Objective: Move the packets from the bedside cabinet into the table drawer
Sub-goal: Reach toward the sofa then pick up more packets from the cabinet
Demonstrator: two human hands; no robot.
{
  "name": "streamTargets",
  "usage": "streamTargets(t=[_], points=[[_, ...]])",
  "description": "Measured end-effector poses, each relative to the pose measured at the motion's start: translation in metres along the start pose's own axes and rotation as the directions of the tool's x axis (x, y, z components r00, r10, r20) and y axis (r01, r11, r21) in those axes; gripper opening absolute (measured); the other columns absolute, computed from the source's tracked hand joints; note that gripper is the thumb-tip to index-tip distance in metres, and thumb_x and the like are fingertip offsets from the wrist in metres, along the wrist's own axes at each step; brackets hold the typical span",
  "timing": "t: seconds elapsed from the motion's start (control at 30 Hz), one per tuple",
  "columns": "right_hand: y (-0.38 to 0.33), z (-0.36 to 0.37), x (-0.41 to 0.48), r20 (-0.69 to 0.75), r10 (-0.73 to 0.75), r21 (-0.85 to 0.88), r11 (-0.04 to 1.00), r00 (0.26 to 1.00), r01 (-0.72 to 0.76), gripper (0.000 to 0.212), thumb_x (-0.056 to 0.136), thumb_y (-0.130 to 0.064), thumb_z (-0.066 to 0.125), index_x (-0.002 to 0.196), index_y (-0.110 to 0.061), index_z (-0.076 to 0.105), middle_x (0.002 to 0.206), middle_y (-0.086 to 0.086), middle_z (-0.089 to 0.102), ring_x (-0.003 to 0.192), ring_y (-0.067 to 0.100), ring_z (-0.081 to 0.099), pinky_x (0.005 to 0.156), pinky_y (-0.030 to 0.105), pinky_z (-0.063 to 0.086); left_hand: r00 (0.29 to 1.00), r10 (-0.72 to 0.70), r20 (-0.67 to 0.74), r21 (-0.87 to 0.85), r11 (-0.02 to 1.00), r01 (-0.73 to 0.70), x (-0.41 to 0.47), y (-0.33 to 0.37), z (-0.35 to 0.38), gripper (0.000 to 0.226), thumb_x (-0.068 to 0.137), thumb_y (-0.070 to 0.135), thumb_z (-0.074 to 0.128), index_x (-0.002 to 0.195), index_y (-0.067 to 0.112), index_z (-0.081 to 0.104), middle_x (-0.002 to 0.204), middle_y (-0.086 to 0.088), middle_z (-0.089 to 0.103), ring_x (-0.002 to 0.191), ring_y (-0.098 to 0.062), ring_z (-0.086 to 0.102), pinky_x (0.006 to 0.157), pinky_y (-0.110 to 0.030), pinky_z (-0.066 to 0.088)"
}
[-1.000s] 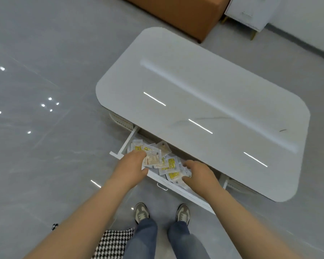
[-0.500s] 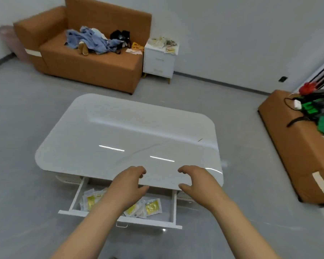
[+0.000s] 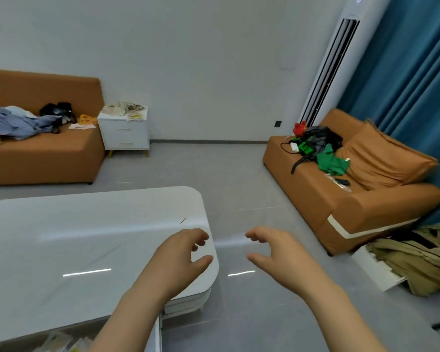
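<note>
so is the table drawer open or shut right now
Open: the drawer juts out from under the table top, packets showing inside.

At 7 o'clock the drawer [image 3: 159, 332] is cut off by the bottom edge, so only its right wall and a strip of its inside show, and the worktop [image 3: 74, 237] covers its back part. The packets [image 3: 53, 339] in it are smeared pale and yellow shapes, their number and print beyond telling. The forearm of the left hand [image 3: 181, 257] hides those at their 3 o'clock side. The worktop itself runs out past the left edge. At 10 o'clock, the heap [image 3: 123, 110] on the bedside cabinet [image 3: 125, 134] is too small to count or to tell packet from packet. The sofa [image 3: 36, 158] at its 9 o'clock is cut by the left edge
</note>
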State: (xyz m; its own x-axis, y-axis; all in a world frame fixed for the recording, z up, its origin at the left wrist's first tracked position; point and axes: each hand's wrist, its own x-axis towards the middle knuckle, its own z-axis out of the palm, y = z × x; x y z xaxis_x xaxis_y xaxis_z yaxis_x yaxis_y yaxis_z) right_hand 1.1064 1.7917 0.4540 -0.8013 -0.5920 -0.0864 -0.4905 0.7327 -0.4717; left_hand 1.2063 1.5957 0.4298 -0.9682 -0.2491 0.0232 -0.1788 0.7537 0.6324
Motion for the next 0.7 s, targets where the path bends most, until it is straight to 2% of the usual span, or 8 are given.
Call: streamTargets(t=[0.3, 0.5, 0.63, 0.7], points=[[0.092, -0.060, 0.025, -0.087, 0.104, -0.001, 0.995, 0.991, -0.105, 0.039, 0.087, -0.032, 0.063, 0.126, -0.033, 0.055, 0.124, -0.016, 0.057, 0.114, 0.000, 0.051, 0.085, 0.012, 0.035, 0.990, 0.131, 0.055, -0.039, 0.991, -0.129, 0.093, 0.076, 0.040, 0.034, 0.086, 0.035, 0.062, 0.119, 0.033, 0.053, 0.111, 0.023, 0.054, 0.100, 0.003, 0.055, 0.083, -0.015, 0.041], [0.133, -0.098, 0.096, -0.116, 0.143, -0.055, 0.987, 0.983, -0.151, 0.041, 0.088, -0.036, 0.062, 0.129, -0.035, 0.053, 0.127, -0.017, 0.056, 0.118, 0.001, 0.049, 0.093, 0.016, 0.039, 0.980, 0.171, 0.098, -0.043, 0.985, -0.168, 0.189, 0.091, 0.057, 0.035, 0.087, 0.036, 0.062, 0.120, 0.034, 0.053, 0.111, 0.022, 0.055, 0.100, 0.002, 0.055, 0.082, -0.015, 0.041], [0.143, -0.123, 0.148, -0.134, 0.168, -0.041, 0.984, 0.977, -0.174, 0.042, 0.089, -0.034, 0.062, 0.130, -0.033, 0.053, 0.128, -0.016, 0.056, 0.117, -0.001, 0.049, 0.088, 0.011, 0.033, 0.973, 0.195, 0.125, -0.047, 0.981, -0.191, 0.257, 0.098, 0.054, 0.036, 0.087, 0.036, 0.062, 0.121, 0.033, 0.053, 0.112, 0.020, 0.056, 0.101, 0.001, 0.055, 0.079, -0.013, 0.039], [0.148, -0.133, 0.173, -0.150, 0.174, -0.045, 0.982, 0.973, -0.183, 0.042, 0.089, -0.035, 0.062, 0.130, -0.033, 0.053, 0.127, -0.016, 0.056, 0.116, -0.001, 0.050, 0.088, 0.012, 0.035, 0.970, 0.204, 0.136, -0.046, 0.979, -0.199, 0.289, 0.100, 0.052, 0.036, 0.087, 0.036, 0.061, 0.121, 0.032, 0.053, 0.113, 0.019, 0.057, 0.101, 0.001, 0.055, 0.080, -0.013, 0.039]])
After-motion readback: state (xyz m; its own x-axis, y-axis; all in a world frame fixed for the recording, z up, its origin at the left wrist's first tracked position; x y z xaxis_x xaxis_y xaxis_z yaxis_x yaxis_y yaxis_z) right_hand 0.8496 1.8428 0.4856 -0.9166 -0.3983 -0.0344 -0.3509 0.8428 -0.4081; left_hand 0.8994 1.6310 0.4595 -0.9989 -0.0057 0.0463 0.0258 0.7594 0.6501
